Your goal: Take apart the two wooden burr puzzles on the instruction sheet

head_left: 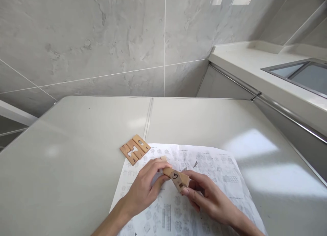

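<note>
Both hands meet over a printed paper sheet (219,195), holding light wooden puzzle pieces that touch one another. My left hand (148,181) pinches a long wooden puzzle piece (167,170) between thumb and fingers. In my right hand (204,191) is a wooden puzzle piece marked with a "G"-like character (176,177), gripped near its lower end, where a small dark notch shows. The marked piece lies across the long one; whether they interlock I cannot tell. Behind my left hand, flat wooden pieces (131,150) numbered 3, 1 and 2 lie side by side, with cut-outs in them.
A glossy white table (76,161) with a seam carries the sheet, which shows rows of small diagrams. Grey marbled tiles (107,41) rise behind it. To the right stands a white counter (240,58) with a metal-framed sink (301,74).
</note>
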`<state>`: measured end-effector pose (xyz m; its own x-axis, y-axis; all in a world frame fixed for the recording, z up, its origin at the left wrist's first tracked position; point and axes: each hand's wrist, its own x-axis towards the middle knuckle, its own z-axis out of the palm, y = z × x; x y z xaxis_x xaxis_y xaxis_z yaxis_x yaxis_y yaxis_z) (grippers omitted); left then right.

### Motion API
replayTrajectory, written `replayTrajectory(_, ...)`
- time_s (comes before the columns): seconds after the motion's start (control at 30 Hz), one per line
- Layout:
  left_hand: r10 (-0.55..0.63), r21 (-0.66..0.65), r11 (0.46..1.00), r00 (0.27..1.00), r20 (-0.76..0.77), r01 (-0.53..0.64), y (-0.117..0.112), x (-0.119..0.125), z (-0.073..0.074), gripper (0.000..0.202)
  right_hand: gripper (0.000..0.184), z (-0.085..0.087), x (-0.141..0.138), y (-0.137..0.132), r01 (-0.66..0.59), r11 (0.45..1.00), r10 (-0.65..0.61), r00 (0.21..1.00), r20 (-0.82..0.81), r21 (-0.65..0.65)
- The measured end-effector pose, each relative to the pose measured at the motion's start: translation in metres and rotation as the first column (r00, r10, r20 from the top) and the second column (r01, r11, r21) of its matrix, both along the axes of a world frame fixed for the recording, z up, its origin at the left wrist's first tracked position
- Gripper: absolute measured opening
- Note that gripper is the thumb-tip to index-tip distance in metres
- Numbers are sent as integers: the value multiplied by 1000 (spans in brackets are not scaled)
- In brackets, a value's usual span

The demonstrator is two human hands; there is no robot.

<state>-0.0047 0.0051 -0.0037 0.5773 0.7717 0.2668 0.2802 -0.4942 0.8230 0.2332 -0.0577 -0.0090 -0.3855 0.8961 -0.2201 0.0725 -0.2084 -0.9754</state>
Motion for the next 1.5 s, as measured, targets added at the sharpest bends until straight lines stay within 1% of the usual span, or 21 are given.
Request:
replayTrajectory(0.07,0,-1,1000,1000,-1,0,1,-1,-2,20,32,-5,-1,-2,34,992,-45,995,89,124)
replayTrajectory(0.17,19,43,999,1000,3,-19,1,-2,-5,19,20,-14,-2,-4,73,937,-151,966,208,340)
replayTrajectory(0.23,31,70,997,1000,0,-30,0,-2,-6,18,17,-16,-4,-5,88,901,-204,950,238,424)
replayTrajectory(0.27,38,82,996,999,0,-38,-1,-1,-7,17,16,-15,-6,-6,80,892,-206,948,241,445)
replayTrajectory(0.33,40,101,994,999,-9,-39,-2,0,-10,15,15,-11,-12,-7,28,899,-144,962,233,438)
replayTrajectory(0.4,51,126,991,998,-30,-47,-3,3,-13,13,13,-5,-19,-9,-62,923,-6,984,176,380)
replayTrajectory(0.47,99,173,981,994,-45,-90,-2,5,-14,12,9,-1,-23,-10,-63,935,21,992,123,348)
replayTrajectory(0.53,201,227,956,979,-43,-187,-1,5,-15,13,8,-2,-22,-9,28,937,-62,994,87,349)
replayTrajectory(0.6,314,295,911,949,-41,-288,3,3,-13,13,11,-4,-16,-5,160,919,-201,976,78,361)
replayTrajectory(0.67,401,381,856,914,-65,-349,7,-1,-12,12,15,-7,-9,0,269,899,-328,937,123,346)
replayTrajectory(0.7,435,428,829,896,-91,-359,10,-3,-11,13,16,-9,-6,2,302,896,-367,916,160,325)
replayTrajectory(0.8,531,556,754,823,-202,-350,15,-8,-11,18,18,-11,-3,6,335,906,-403,869,287,259)
replayTrajectory(0.87,577,611,718,775,-256,-332,16,-9,-11,20,16,-13,-5,5,323,909,-403,839,366,263)
replayTrajectory(0.9,589,624,710,761,-271,-327,17,-9,-12,21,16,-15,-6,4,312,907,-408,820,402,284)
replayTrajectory(1.03,593,604,726,744,-307,-329,15,-5,-13,20,15,-23,-11,0,247,866,-467,711,526,436)
replayTrajectory(1.13,565,555,768,748,-349,-321,13,-3,-12,22,17,-28,-11,0,185,824,-513,644,568,535)
replayTrajectory(1.23,459,486,840,793,-401,-240,10,-2,-11,26,17,-31,-11,0,129,796,-528,626,574,591)
replayTrajectory(1.33,287,420,902,862,-417,-97,5,-1,-11,29,16,-34,-12,0,96,750,-557,625,546,655)
replayTrajectory(1.4,208,399,916,898,-387,-40,2,1,-10,32,14,-36,-12,0,87,721,-573,633,520,688)
replayTrajectory(1.43,188,398,917,912,-365,-30,2,1,-10,32,12,-37,-12,-1,83,712,-576,637,512,697)
replayTrajectory(1.5,169,401,916,929,-328,-25,2,2,-8,32,8,-38,-13,-1,69,712,-567,642,515,698)
